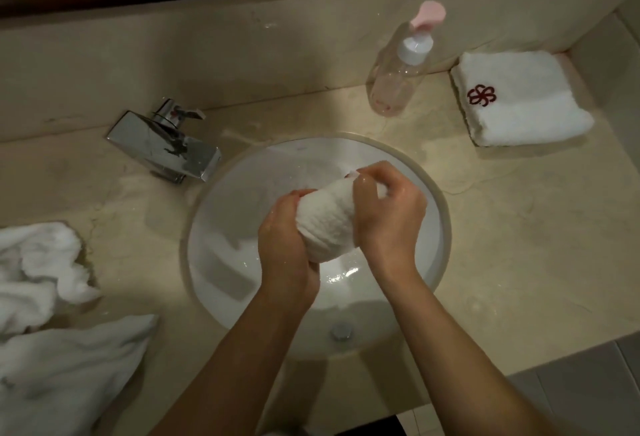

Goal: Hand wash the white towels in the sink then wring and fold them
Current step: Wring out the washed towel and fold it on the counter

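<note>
While both bare hands clench it over the round white ceramic sink (214, 248), a rolled wet white towel (327, 224) is gripped: left hand (282, 245) wraps its near end, right hand (389, 205) its far end. Folded white towel w/ red flower emblem (519, 103) lies on beige marble counter (519, 227), far right, beside clear pink-pump soap bottle (398, 72); crumpled white towels (48, 297) at left, chrome faucet (166, 144) nearby.

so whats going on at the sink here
A person is wringing a rolled white towel over the round white sink, the left hand gripping its near end and the right hand its far end. One folded white towel with a red emblem lies on the beige counter to the right, beside a clear pump bottle. Crumpled white towels lie on the left.
</note>
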Motion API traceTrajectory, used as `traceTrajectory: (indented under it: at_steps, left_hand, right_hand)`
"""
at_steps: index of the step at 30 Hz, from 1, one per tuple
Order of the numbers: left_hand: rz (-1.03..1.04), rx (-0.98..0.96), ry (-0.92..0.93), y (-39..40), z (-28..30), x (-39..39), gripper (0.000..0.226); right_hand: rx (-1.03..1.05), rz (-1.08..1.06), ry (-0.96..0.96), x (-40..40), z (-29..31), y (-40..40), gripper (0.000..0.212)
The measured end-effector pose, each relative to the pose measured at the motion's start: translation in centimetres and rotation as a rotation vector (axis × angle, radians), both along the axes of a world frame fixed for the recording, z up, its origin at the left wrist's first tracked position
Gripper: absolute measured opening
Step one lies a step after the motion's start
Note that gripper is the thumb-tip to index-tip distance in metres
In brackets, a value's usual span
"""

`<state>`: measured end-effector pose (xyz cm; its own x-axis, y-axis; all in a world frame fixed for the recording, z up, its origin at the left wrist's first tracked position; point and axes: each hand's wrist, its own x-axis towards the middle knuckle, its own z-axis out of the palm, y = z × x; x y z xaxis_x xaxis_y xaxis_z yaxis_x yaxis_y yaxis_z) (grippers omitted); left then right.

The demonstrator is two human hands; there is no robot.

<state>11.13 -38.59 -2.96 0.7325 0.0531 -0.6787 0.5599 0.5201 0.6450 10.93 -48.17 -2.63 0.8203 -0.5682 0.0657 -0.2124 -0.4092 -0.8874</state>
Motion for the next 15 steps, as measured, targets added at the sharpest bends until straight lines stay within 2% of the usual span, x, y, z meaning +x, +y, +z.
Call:
traceTrajectory:
  at_steps: [4,6,7,11,15]
  left_hand:
    - [-0.005,-0.108,0.118,0.2,-0.4,0.6,0.029]
    - [-0.023,-0.144,0.138,0.2,-0.8,0.6,0.025]
    - [-0.041,-0.164,0.133,0.3,-1.0,0.6,0.023]
    - [-0.141,-0.209,0.115,0.7,-1.5,0.5,0.039]
    - [-0.168,-0.153,0.19,0.4,-1.5,0.7,0.031]
  right_hand:
    - [-0.28,0.197,-0.169,2.2,0.0,-0.6,0.035]
    - [-0.376,0.297,-0.246,2.8,0.1,-0.7,0.03]
    - [-0.404,0.341,-0.275,3.0,0.4,-0.7,0.029]
    - [-0.447,0.492,-0.337,3.7,1.0,-1.3,0.025]
    - [-0.491,0.534,-0.34,3.9,0.2,-1.9,0.029]
